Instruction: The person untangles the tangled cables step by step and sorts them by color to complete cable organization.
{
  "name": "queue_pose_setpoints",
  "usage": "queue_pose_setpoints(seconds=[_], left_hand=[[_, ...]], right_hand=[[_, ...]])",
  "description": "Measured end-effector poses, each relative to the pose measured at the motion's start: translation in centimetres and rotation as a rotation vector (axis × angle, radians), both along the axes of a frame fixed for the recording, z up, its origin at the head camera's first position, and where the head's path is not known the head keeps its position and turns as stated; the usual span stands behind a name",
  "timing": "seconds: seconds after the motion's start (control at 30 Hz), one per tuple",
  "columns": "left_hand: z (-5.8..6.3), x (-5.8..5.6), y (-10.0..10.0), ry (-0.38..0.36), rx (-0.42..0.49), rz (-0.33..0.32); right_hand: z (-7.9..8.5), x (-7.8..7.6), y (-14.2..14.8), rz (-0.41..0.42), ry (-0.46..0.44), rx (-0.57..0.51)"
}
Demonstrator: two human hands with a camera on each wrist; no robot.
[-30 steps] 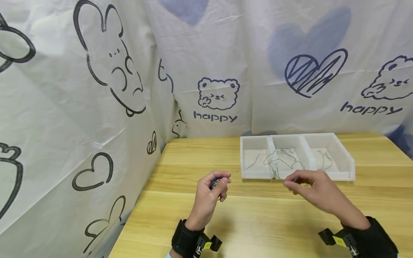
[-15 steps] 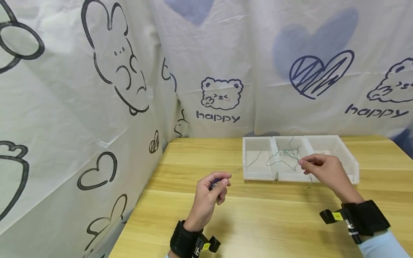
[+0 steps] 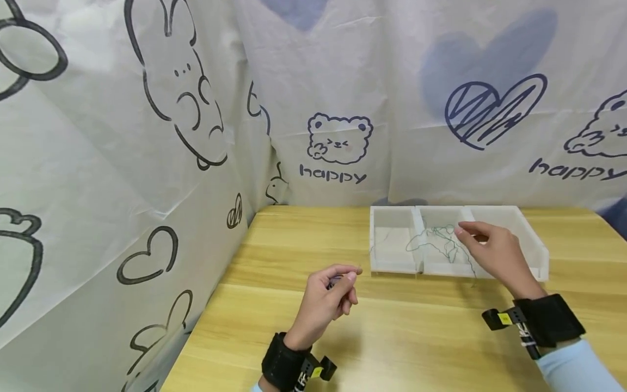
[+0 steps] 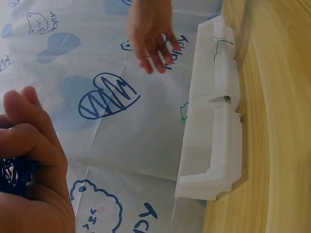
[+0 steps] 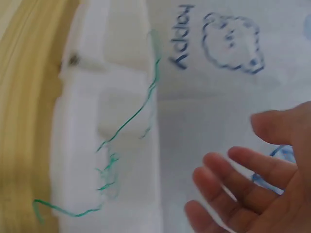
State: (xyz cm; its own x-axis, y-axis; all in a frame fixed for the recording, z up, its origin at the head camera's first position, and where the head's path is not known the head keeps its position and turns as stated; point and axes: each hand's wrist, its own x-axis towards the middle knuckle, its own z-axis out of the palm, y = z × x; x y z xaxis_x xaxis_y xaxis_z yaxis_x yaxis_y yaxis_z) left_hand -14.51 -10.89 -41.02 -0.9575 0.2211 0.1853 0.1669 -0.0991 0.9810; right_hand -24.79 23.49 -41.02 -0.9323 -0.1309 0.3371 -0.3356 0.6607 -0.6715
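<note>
My left hand (image 3: pixel 323 302) is raised left of the tray, fingers curled round a bundle of dark blue strands (image 4: pixel 17 177). Its thumb and index finger nearly meet at the front. My right hand (image 3: pixel 492 253) hovers above the tray near the divider between the middle and right compartments. The right wrist view shows the fingers and thumb apart, with nothing between them. Thin green thread (image 5: pixel 129 120) lies tangled in the middle compartment of the white tray (image 3: pixel 397 267). One strand crosses the left divider, and another hangs over the front edge.
The tray stands at the back of the wooden table (image 3: pixel 392 326), close to a printed cloth (image 3: pixel 338 65). More cloth (image 3: pixel 98 163) hangs along the left side. A thin pale strand (image 3: pixel 387 236) shows in the left compartment.
My right hand has moved from the tray's front edge back and right over it, then let go of green thread. The left hand has shifted slightly right and keeps its bundle.
</note>
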Motion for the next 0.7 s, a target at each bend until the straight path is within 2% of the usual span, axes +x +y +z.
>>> queue_pose_setpoints(seconds=[0.2,0.27,0.37,0.47,0.57,0.63,0.7], left_hand=[[-0.1,-0.3,0.6,-0.001,-0.118,0.003],[-0.3,-0.3,0.7,0.023,-0.177,0.021],[-0.6,-0.5,0.9,0.093,-0.312,0.069],[-0.8,-0.7,1.1,0.171,-0.449,0.102],[-0.8,-0.8,1.3,0.215,-0.525,0.112],[-0.7,-0.9,1.5,0.230,-0.539,0.115],[-0.5,-0.9,1.6,0.232,-0.532,0.120]], right_hand=[[2.5,2.0,-1.7,0.001,0.148,-0.136],[3.2,2.6,-2.3,0.022,0.169,-0.194],[3.8,3.2,-3.1,0.081,0.230,-0.262],[3.7,3.4,-4.2,0.217,0.372,-0.267],[2.8,3.5,-5.7,0.413,0.501,-0.184],[2.0,3.6,-6.7,0.531,0.502,-0.124],[1.3,3.9,-7.4,0.604,0.455,-0.084]])
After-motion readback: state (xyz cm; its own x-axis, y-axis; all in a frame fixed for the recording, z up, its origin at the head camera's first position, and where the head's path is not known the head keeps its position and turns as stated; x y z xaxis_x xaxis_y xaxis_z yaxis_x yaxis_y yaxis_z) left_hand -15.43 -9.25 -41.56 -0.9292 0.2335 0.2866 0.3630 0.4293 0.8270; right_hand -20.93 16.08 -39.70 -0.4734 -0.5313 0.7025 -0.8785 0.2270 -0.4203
